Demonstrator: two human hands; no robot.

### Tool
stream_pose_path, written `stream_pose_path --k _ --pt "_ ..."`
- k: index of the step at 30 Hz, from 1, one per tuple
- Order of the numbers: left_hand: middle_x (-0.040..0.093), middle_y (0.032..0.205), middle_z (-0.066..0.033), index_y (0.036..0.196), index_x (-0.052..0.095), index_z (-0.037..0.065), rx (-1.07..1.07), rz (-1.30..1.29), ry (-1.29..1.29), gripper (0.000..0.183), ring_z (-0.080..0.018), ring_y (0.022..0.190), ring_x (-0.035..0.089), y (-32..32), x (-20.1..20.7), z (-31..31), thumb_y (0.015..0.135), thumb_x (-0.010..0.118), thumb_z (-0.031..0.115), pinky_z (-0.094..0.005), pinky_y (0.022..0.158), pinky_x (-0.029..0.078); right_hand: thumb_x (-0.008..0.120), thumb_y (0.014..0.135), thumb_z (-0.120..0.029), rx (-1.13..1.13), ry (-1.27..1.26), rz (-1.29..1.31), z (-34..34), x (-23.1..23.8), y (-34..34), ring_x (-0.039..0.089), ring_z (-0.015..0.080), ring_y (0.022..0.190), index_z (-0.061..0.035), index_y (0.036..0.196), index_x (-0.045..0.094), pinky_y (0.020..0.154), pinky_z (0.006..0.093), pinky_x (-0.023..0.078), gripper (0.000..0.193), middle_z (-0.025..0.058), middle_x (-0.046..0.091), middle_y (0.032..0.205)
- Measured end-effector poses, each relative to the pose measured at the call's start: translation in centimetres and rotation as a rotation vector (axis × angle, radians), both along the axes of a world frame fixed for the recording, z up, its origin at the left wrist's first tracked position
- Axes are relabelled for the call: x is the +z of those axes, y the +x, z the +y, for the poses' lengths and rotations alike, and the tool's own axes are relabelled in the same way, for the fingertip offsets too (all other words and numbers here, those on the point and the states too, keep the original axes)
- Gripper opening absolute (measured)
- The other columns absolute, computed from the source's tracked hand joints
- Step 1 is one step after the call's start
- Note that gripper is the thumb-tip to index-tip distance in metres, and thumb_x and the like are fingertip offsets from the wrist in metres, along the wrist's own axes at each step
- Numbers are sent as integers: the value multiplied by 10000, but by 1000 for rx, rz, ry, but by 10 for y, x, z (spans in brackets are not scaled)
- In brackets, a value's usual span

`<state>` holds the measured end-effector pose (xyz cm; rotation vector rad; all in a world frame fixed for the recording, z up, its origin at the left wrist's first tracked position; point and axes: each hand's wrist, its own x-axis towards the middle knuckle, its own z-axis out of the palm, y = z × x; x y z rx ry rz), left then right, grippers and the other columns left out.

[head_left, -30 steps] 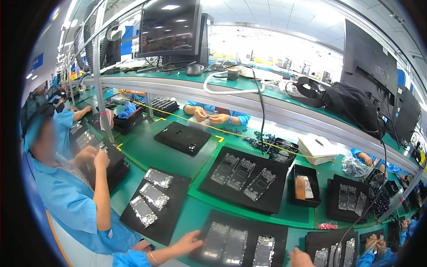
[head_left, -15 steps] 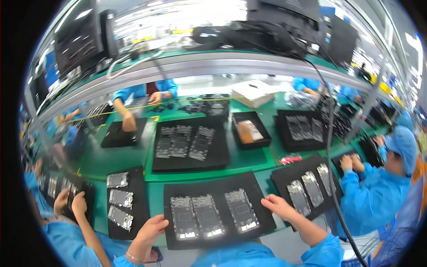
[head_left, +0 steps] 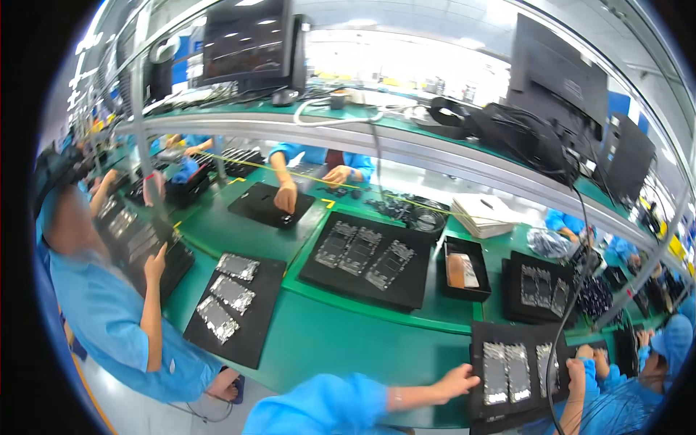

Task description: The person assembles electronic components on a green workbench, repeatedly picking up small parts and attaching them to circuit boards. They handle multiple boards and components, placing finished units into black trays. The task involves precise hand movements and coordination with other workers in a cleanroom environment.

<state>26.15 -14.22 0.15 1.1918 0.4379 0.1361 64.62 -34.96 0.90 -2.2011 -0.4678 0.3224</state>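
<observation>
Both hands at the edges of a board-laden black mat

The black mat (head_left: 518, 333) lies at the near right of the green table (head_left: 348, 337), bearing three flat circuit boards (head_left: 518, 372): two side by side, the third set apart toward the right. The person's left hand (head_left: 455, 383) reaches its left edge, fingers held close together with the tips at the border; whether they pinch it cannot be told. The right hand (head_left: 576, 372) is at the opposite edge, fingers bent, its grip too unclear to tell. A dark cable (head_left: 568, 312) hangs in front of the mat's right part.

Just beyond stands a dark pile (head_left: 512, 290) with more boards on top. To its left, an open black box (head_left: 475, 293) holds an orange-brown block and a white piece, and next to that a larger black stack (head_left: 409, 293) carries three boards. Another mat (head_left: 250, 341) with three boards lies well apart on the left, near a co-worker in blue (head_left: 109, 304). Across the table, another person's hand (head_left: 286, 197) is over a black pad (head_left: 250, 203). Above runs a shelf with monitors (head_left: 246, 43).
</observation>
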Motion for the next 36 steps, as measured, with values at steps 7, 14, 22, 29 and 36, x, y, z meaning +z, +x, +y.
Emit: stream_pose_path --k 7,14,22,29,36 --pt "549 1211 -175 1284 417 -2 245 -7 158 512 -275 1140 519 34 -54 -15 877 571 268 -357 949 409 530 904 -173 -281 -292 -335 15 -78 62 550 326 921 31 1008 605 800 387 442 241 188 596 990" --pt "519 1208 -111 1312 409 77 147 -104 498 503 -209 971 569 -119 -37 0 874 578 258 -353 844 471 485 933 -142 -160 56 -1315 28 -34 -23 549 359 879 71 1016 572 844 425 449 244 225 593 938" --pt "545 1182 -97 1269 477 82 649 365 675 448 -204 995 561 -353 25 -8 857 627 176 -325 859 471 596 877 -241 496 543 65 166 45 -205 563 105 734 -37 1087 578 640 224 464 293 35 598 859" --pt "522 1182 -103 1233 486 55 805 474 1044 439 -218 1009 552 -413 81 28 831 648 123 -338 847 465 464 951 -412 1340 -272 787 269 7 -437 545 215 1076 9 1284 413 902 345 449 539 132 527 1220" --pt "505 1238 -215 1265 449 0 1120 906 982 488 -342 1172 478 -514 7 151 864 569 249 -413 984 384 527 903 -465 1318 -146 1069 311 -62 -600 400 239 1252 21 1389 262 997 384 369 737 154 391 1362"
